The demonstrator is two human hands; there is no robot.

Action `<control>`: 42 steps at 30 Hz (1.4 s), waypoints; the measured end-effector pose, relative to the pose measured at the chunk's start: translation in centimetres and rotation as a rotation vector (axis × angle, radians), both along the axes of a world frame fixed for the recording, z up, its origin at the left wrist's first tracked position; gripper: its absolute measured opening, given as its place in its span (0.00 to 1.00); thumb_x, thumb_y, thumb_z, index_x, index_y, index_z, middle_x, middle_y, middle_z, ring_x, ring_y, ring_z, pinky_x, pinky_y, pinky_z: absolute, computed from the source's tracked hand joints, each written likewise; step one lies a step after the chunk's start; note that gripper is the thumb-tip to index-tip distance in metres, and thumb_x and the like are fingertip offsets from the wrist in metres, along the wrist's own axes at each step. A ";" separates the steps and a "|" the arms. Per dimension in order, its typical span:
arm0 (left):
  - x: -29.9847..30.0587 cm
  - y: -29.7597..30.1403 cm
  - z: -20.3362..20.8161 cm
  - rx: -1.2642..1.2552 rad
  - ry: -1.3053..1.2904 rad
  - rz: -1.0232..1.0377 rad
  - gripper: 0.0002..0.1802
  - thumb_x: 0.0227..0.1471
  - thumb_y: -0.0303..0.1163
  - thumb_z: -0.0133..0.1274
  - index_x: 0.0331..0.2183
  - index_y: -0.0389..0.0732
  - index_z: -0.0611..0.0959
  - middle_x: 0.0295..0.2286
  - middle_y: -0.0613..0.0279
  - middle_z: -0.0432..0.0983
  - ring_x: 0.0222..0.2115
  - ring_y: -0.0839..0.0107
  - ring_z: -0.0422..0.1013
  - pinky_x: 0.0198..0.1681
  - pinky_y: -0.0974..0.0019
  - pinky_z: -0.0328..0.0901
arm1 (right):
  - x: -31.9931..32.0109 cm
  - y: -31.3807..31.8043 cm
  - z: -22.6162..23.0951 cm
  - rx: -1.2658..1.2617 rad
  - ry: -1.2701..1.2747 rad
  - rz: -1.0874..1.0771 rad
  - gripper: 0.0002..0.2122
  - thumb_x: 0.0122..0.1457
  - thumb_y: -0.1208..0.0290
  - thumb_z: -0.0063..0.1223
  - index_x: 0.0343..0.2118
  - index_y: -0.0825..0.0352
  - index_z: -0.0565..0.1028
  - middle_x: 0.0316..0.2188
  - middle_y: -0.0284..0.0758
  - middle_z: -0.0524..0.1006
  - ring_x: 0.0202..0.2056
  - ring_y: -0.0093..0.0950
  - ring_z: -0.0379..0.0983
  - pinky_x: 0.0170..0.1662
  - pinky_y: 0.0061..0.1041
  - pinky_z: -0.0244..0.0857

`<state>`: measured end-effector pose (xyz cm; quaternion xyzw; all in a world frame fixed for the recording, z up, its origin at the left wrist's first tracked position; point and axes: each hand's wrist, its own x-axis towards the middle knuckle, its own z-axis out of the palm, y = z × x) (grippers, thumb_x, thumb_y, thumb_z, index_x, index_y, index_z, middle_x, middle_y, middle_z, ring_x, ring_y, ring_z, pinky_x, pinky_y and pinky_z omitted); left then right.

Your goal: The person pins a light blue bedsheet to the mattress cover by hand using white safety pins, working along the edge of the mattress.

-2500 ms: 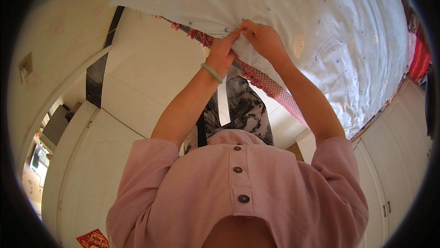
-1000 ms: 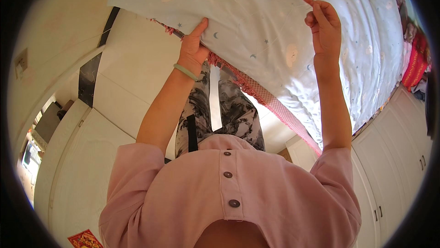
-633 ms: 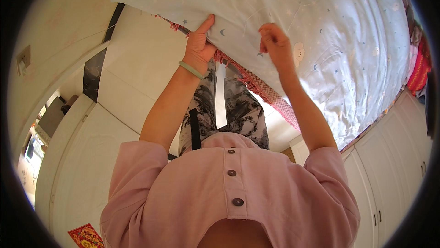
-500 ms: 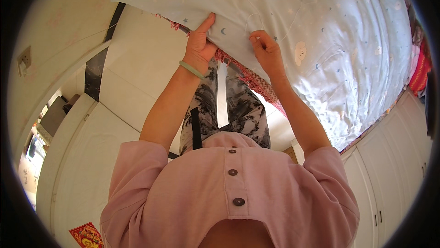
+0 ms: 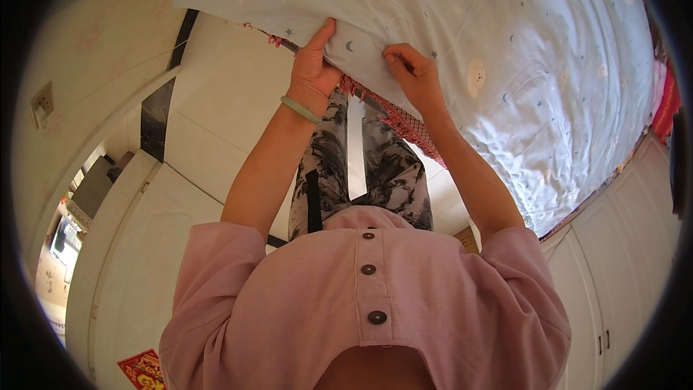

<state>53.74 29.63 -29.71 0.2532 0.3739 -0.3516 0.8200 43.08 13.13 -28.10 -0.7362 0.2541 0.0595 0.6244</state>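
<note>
A light blue quilt, printed with stars, moons and white bears, spreads over the far and right side. Its near edge is gripped by my left hand, thumb on top and fingers underneath, out of sight. My right hand is closed in a pinch just right of the left one, low over the cloth. What its fingertips hold is too small to make out. Fine white thread loops across the fabric beside that hand. On my left wrist sits a pale green bangle.
Below the quilt's edge hangs a red fringed cloth. White cabinet doors stand at the right, and a wall socket is at the left. A white door stands lower left. Red fabric lies far right.
My right hand has shifted slightly left, toward the quilt's edge, its fingers still pinched. The left hand keeps its grip nearly in place.
</note>
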 end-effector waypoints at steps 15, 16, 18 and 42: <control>-0.1 0.2 0.4 0.112 -0.145 -0.033 0.26 0.45 0.26 0.63 0.48 0.37 0.74 0.45 0.59 0.73 0.46 0.63 0.69 0.50 0.58 0.66 | 0.5 -0.8 -1.1 -0.007 0.026 0.096 0.06 0.58 0.73 0.52 0.35 0.66 0.78 0.20 0.26 0.71 0.23 0.15 0.61 0.28 0.18 0.59; -0.1 0.1 0.6 0.135 -0.172 -0.038 0.27 0.45 0.25 0.64 0.48 0.37 0.74 0.45 0.59 0.72 0.46 0.63 0.69 0.50 0.59 0.67 | 0.7 -0.8 -1.2 -0.010 0.023 0.101 0.06 0.57 0.73 0.51 0.35 0.67 0.78 0.20 0.27 0.72 0.23 0.16 0.62 0.28 0.18 0.59; -0.3 0.0 0.9 0.182 -0.228 -0.049 0.28 0.44 0.24 0.64 0.49 0.36 0.73 0.45 0.58 0.72 0.46 0.63 0.69 0.49 0.61 0.67 | 1.1 -0.8 -1.6 -0.051 0.037 0.131 0.07 0.56 0.72 0.51 0.36 0.66 0.78 0.22 0.31 0.75 0.23 0.19 0.65 0.29 0.21 0.62; -0.9 -0.8 -1.7 -0.039 0.073 -0.134 0.20 0.55 0.30 0.55 0.48 0.34 0.73 0.44 0.55 0.73 0.43 0.63 0.72 0.44 0.56 0.71 | 2.3 0.6 -0.1 -0.084 -0.002 0.076 0.03 0.60 0.75 0.49 0.34 0.68 0.73 0.23 0.29 0.72 0.27 0.18 0.63 0.32 0.18 0.60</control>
